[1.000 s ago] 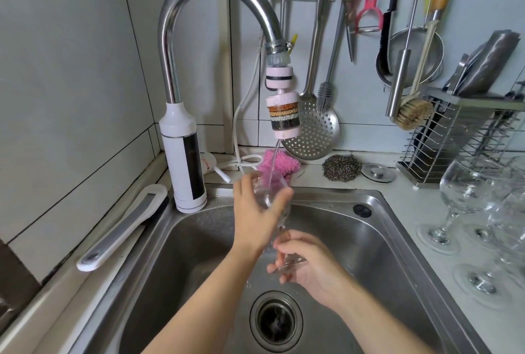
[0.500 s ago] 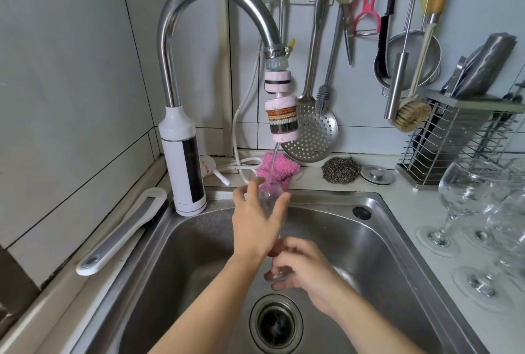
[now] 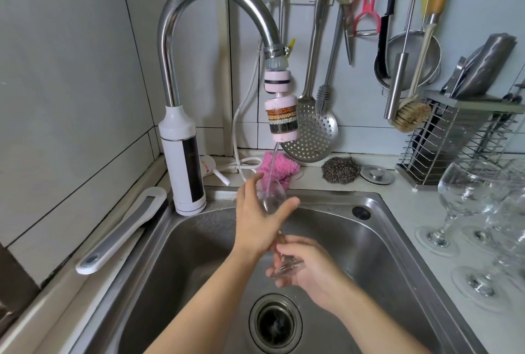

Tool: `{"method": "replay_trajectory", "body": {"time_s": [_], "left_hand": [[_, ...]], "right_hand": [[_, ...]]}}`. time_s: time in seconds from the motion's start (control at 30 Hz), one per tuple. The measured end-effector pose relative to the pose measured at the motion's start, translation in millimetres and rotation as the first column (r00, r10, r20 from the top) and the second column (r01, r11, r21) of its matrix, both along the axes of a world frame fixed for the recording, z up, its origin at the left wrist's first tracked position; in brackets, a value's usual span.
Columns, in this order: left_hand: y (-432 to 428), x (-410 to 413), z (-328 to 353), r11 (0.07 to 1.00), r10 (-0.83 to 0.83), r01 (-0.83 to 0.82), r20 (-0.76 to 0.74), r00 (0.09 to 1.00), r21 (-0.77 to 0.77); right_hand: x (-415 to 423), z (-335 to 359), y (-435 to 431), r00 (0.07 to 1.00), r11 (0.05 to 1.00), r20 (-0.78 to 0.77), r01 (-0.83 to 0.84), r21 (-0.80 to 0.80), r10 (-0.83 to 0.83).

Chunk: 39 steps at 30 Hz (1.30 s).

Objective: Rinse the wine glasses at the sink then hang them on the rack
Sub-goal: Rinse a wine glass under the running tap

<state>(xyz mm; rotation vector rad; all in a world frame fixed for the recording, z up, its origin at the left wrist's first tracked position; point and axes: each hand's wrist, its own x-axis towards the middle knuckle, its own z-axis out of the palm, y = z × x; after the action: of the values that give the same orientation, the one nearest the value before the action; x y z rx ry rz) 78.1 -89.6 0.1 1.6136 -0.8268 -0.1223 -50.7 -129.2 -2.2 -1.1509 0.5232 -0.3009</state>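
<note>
So you are mid-rinse on one wine glass (image 3: 271, 197), held tilted over the sink (image 3: 397, 240) under the thin stream from the faucet filter (image 3: 282, 119). Your left hand (image 3: 257, 225) is wrapped round the bowl, thumb on the near right side and fingers curled behind it, so the grip is closed on the glass rather than spread. Your right hand (image 3: 309, 271), nearer and lower, pinches the foot and lower stem between its fingertips. Water runs into the bowl, so this glass looks partly rinsed at best.

On the counter to the right stand the other glasses (image 3: 471, 197), upright and crowded close together; I would guess three or four, but they overlap and the frame edge cuts them, so the count is unsure, as is whether any has been rinsed. No hanging rack for glasses is in view, only a wire utensil holder (image 3: 454, 137) at the far right. By that showing, nothing is hung yet: most of the task remains.
</note>
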Motion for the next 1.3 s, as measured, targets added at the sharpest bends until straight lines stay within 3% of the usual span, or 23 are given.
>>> {"method": "replay_trajectory", "body": {"time_s": [0.1, 0.2, 0.3, 0.37, 0.5, 0.6, 0.73, 0.8, 0.87, 0.93, 1.03, 1.07, 1.13, 1.2, 1.3], "left_hand": [[-1.9, 2.4, 0.9, 0.996, -0.076, 0.071, -0.085, 0.993, -0.056], [-3.0, 4.6, 0.4, 0.999, -0.019, 0.011, -0.169, 0.985, -0.043], [-3.3, 2.7, -2.5, 0.993, 0.109, -0.107, -0.053, 0.993, 0.043], [-1.3, 0.3, -0.3, 0.993, 0.101, -0.101, 0.002, 0.995, 0.062], [4.0, 0.0, 5.8, 0.997, -0.068, 0.067, -0.033, 0.997, -0.033], [2.2, -1.3, 7.0, 0.999, -0.043, 0.040, -0.095, 0.995, -0.035], [0.6, -0.1, 2.7, 0.990, 0.138, -0.138, -0.007, 0.990, 0.040], [0.0, 0.8, -1.1, 0.988, 0.119, -0.122, 0.032, 0.992, 0.097], [0.1, 3.0, -1.1, 0.995, 0.027, -0.027, 0.008, 1.000, 0.100], [-0.1, 6.3, -2.1, 0.997, -0.060, 0.056, 0.075, 0.995, 0.049], [-1.8, 5.1, -2.2, 0.998, -0.055, 0.055, 0.132, 0.990, 0.006], [-2.1, 3.4, -1.4, 1.000, -0.024, 0.025, 0.075, 0.997, -0.016], [-6.3, 6.3, 0.4, 0.992, -0.001, -0.034, -0.277, 0.961, -0.122], [-7.4, 14.3, 0.7, 0.981, -0.113, -0.020, -0.663, 0.740, -0.190], [-3.4, 16.3, 1.3, 0.952, -0.301, 0.082, -0.847, 0.439, -0.296]], "right_hand": [[-3.0, 3.1, -2.5, 0.996, 0.993, 0.074, -0.052, 0.105, 0.044], [-2.9, 1.7, -3.1, 0.993, 0.991, 0.032, -0.119, 0.065, 0.117], [0.5, -4.5, 0.9, 0.993, 0.994, -0.084, -0.094, -0.065, 0.088], [0.9, -6.4, 2.5, 0.991, 0.987, -0.123, -0.071, -0.143, 0.054], [-3.3, 0.5, -2.7, 0.999, 0.999, -0.015, -0.029, 0.018, 0.029], [-5.9, 2.3, -4.3, 0.996, 0.992, 0.028, -0.084, 0.089, 0.082], [1.5, -6.5, 0.3, 0.994, 0.992, -0.084, -0.082, -0.095, 0.074], [3.6, -10.2, 2.4, 0.989, 0.978, -0.141, -0.065, -0.197, 0.038], [1.9, -8.5, 0.3, 0.995, 0.990, -0.097, -0.043, -0.136, 0.030], [-1.9, -3.6, -5.2, 1.000, 1.000, -0.025, -0.013, -0.016, 0.013], [-6.3, 1.8, -8.7, 0.999, 0.998, -0.001, -0.042, 0.044, 0.042], [-7.3, 2.3, -8.4, 0.998, 0.997, -0.007, -0.060, 0.049, 0.061], [-8.1, 1.5, -8.1, 0.995, 0.995, -0.017, -0.094, 0.030, 0.095], [-7.7, 0.7, -7.8, 0.994, 0.994, -0.021, -0.111, -0.007, 0.111], [-2.7, -5.5, -5.4, 0.995, 0.988, -0.061, -0.085, -0.128, 0.077]]}}
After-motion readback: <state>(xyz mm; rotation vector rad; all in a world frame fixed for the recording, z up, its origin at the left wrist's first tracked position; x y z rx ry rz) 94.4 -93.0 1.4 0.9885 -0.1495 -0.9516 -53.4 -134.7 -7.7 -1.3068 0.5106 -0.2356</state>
